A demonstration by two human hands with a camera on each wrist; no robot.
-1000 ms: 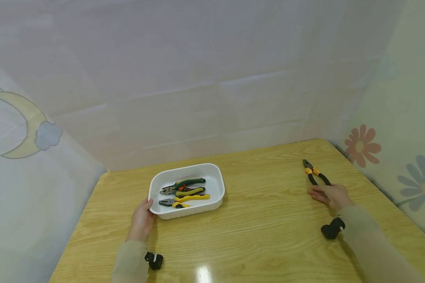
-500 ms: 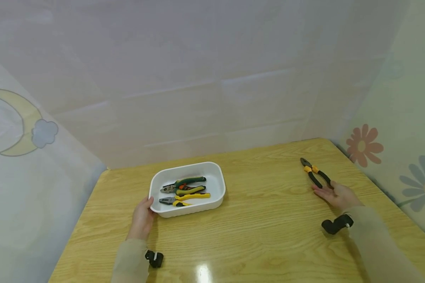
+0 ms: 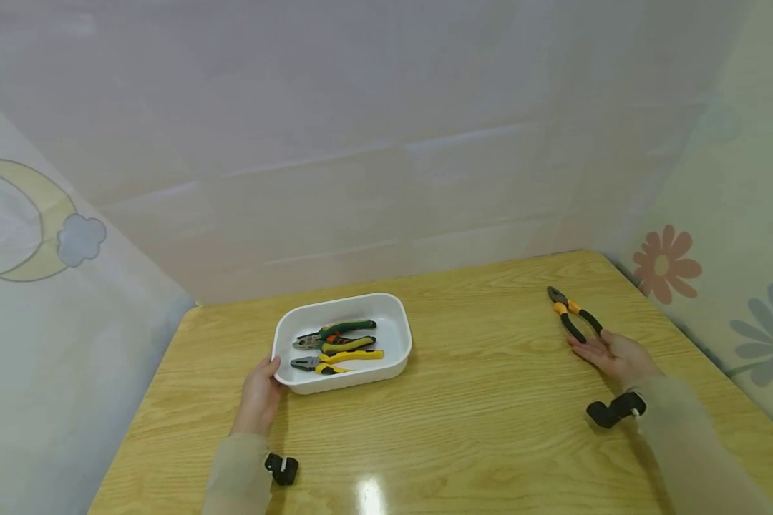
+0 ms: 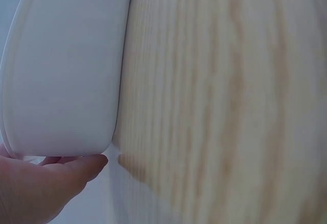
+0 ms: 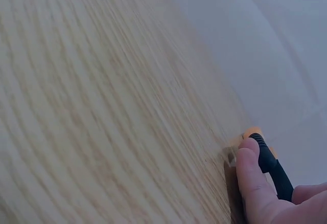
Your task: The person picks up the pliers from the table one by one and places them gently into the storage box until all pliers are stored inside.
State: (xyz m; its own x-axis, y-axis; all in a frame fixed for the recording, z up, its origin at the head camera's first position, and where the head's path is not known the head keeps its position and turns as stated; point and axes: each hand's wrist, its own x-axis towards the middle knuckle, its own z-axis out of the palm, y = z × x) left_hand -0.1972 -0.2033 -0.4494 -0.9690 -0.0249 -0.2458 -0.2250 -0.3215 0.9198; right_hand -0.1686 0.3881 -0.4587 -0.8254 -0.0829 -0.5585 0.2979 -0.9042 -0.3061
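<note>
My left hand [image 3: 260, 397] holds the left end of a white plastic tray [image 3: 396, 368], its thumb at the rim. In the left wrist view its fingers lie against the tray's outer wall [image 4: 66, 70]. Inside the tray lie pliers with green and yellow handles [image 3: 348, 346] and pliers with yellow handles [image 3: 351, 355]; something red and black shows partly beneath the green pair. On the right, my right hand [image 3: 621, 357] holds combination pliers [image 3: 572, 328] by their black and orange handles, which are spread apart. The pliers' head points away from me. Part of the handles [image 5: 280, 180] shows in the right wrist view.
The wooden table [image 3: 464, 429] runs back to a pale cloth wall [image 3: 361, 179]. A cloth with printed flowers [image 3: 747, 250] stands along the right edge, and one with a moon print [image 3: 51, 222] on the left.
My right hand has shifted slightly right and turned its palm more upward under the pliers' handles, and the pliers tilted with it. My left hand stays on the tray.
</note>
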